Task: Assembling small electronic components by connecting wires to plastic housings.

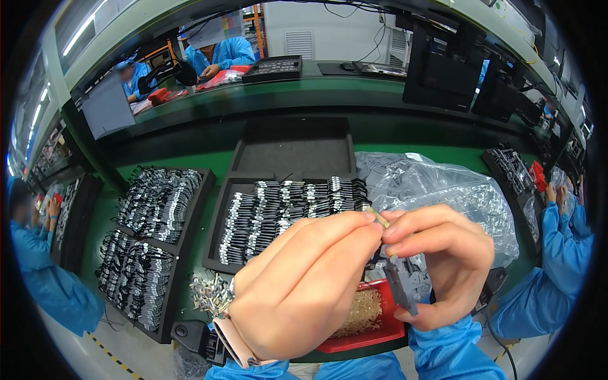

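Note:
Close in front of me, my left hand has its fingertips pinched together at a small pale-yellow piece. My right hand meets it there with thumb low and fingers curled. Between that thumb and fingers, a flat dark-grey plastic part stands on edge. Exactly how the yellow piece sits in the fingertips is partly hidden. Beneath both hands lies a red tray with many small pale pieces. Left of my left hand is a pile of small metallic parts.
A black foam tray with rows of black-and-silver parts lies ahead. Another full black tray stands left. Clear plastic bags spread to the right. Monitors hang above. People in blue work at both sides and across the bench.

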`<state>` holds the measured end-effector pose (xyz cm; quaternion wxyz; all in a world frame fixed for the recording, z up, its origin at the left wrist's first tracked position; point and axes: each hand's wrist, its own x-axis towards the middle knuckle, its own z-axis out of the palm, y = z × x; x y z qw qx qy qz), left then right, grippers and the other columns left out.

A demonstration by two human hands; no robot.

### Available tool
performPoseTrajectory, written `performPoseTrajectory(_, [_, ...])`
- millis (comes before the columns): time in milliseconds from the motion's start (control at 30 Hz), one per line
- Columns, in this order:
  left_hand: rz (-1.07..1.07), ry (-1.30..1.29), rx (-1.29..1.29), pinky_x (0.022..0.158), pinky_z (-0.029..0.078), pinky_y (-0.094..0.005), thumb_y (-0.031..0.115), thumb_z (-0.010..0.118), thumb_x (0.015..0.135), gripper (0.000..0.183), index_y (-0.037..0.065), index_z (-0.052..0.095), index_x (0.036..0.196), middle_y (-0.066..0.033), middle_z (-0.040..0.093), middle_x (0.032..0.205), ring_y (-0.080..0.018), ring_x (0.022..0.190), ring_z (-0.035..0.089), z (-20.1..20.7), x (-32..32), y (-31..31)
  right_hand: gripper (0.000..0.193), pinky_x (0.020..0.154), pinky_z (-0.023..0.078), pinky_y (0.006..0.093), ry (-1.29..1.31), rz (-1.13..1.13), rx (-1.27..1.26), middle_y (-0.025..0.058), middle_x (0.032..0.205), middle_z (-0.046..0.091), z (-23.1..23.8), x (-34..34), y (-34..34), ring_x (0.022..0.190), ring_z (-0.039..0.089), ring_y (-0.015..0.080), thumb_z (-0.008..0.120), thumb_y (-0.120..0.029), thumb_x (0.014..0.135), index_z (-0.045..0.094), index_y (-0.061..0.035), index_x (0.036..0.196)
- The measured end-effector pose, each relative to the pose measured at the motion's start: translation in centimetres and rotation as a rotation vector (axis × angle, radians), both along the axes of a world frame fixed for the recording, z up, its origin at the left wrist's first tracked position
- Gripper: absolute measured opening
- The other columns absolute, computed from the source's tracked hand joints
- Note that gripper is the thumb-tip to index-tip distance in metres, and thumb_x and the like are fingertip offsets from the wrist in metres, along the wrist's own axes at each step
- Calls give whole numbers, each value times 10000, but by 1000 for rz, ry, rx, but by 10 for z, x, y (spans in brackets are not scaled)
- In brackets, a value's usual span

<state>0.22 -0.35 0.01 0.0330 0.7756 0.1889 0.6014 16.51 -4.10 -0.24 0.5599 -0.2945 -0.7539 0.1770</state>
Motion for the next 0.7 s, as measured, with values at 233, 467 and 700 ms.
performPoseTrajectory(233, [10,32,-134,613,500,-257,-113,631,605,192,-17,627,771,-141,627,756,-202,695,622,4,-2,-4,437,862,433,412,-40,-14,21,180,878,590,-1,0,1,854,592,268,759,-147,429,621,36,801])
performPoseTrajectory(467, [-41,-19,-163,652,481,-268,-122,586,613,182,-41,599,775,-153,611,785,-212,723,601,5,0,-5,453,865,429,414,-3,15,33,185,873,597,-1,-1,1,842,595,271,769,-174,447,612,43,812])
performPoseTrajectory(700, [6,-36,-167,652,476,-277,-124,580,612,172,-34,587,759,-136,605,773,-211,722,592,5,-1,-1,477,849,427,391,377,314,-270,217,951,594,-8,2,1,939,575,311,725,19,487,571,90,933])
